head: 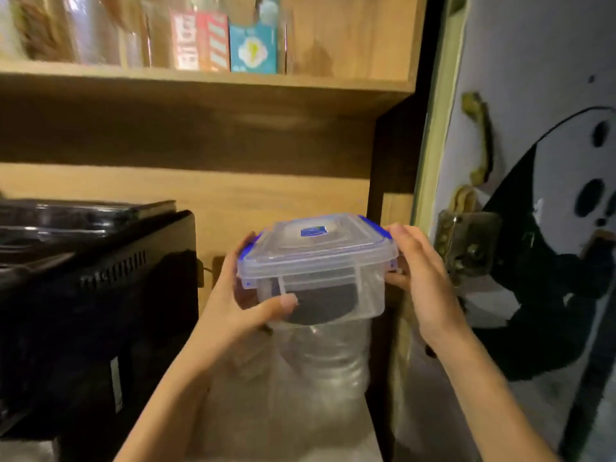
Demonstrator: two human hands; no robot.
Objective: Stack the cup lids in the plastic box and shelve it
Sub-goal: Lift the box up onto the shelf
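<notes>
Two hands clamp the clear lidded plastic box with blue clips (pixel 316 265): left hand (pixel 246 305) and right hand (pixel 423 271) on opposite sides, level, dark cup lids (pixel 325 303) inside, above a clear plastic stack (pixel 320 378), upper wooden shelf (pixel 200 85) overhead.

Wooden shelving nook beside a painted door, dim warm light.

Wood-grain shelf unit (pixel 206 91) fills the upper frame; the upper shelf carries blurred jars (pixel 90 28) and colourful small packets (pixel 223 43). Back panel (pixel 266 195) below is the same light wood, shadowed under the shelf board. A black appliance (pixel 100 295) with vent slots sits at left. At right, a pale green door frame (pixel 436 128) edges a grey door (pixel 520 61) bearing a black-and-white panda figure (pixel 566 228), a worn metal handle (pixel 480 138) and a latch (pixel 466 241). Everything is slightly motion-blurred.
</notes>
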